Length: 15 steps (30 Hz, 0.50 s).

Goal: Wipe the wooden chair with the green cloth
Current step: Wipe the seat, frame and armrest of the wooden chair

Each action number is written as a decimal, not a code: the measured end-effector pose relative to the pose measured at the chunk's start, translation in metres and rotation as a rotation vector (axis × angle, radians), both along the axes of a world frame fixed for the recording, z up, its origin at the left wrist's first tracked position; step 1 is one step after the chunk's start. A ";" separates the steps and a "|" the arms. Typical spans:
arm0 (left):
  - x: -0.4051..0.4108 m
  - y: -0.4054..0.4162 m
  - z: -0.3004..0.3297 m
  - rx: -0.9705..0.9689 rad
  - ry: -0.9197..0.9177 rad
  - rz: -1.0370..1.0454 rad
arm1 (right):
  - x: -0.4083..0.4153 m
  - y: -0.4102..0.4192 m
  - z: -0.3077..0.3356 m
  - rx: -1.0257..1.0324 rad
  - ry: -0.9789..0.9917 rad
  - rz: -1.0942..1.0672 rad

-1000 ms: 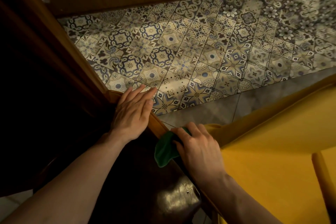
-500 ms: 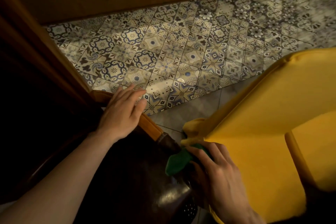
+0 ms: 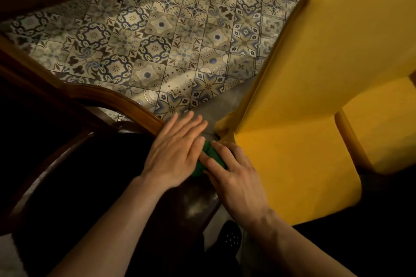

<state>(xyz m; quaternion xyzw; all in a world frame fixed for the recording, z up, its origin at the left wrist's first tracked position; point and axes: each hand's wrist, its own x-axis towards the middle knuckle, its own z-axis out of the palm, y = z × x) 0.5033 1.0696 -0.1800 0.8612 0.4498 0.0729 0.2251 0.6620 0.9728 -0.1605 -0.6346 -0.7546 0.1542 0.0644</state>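
Note:
The wooden chair (image 3: 126,102) shows a curved, glossy brown top rail at the left and a dark shiny seat below. A green cloth (image 3: 212,156) lies bunched at the right end of that rail, mostly covered by my hands. My right hand (image 3: 234,175) presses down on the cloth with fingers laid over it. My left hand (image 3: 175,153) rests flat, fingers together and extended, on the rail's end, its fingertips touching the cloth's edge.
A yellow upholstered chair (image 3: 315,96) stands close on the right, its corner almost touching my right hand. Patterned floor tiles (image 3: 180,51) spread beyond the rail. A dark wooden frame (image 3: 27,69) runs along the left. A dark shoe (image 3: 229,238) shows below.
My left hand slid right along the rail to meet the cloth. The right hand with the cloth stayed at the rail's end. The view shifted, bringing the yellow chair further in.

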 end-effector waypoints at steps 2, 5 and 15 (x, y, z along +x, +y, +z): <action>0.001 0.000 0.000 -0.008 0.034 0.005 | -0.001 -0.004 -0.001 0.012 -0.009 0.001; 0.004 -0.001 0.001 0.008 0.103 0.007 | 0.002 -0.012 0.002 0.025 -0.038 0.009; 0.006 -0.003 0.000 0.012 0.165 0.013 | 0.035 -0.043 0.017 -0.020 -0.086 0.039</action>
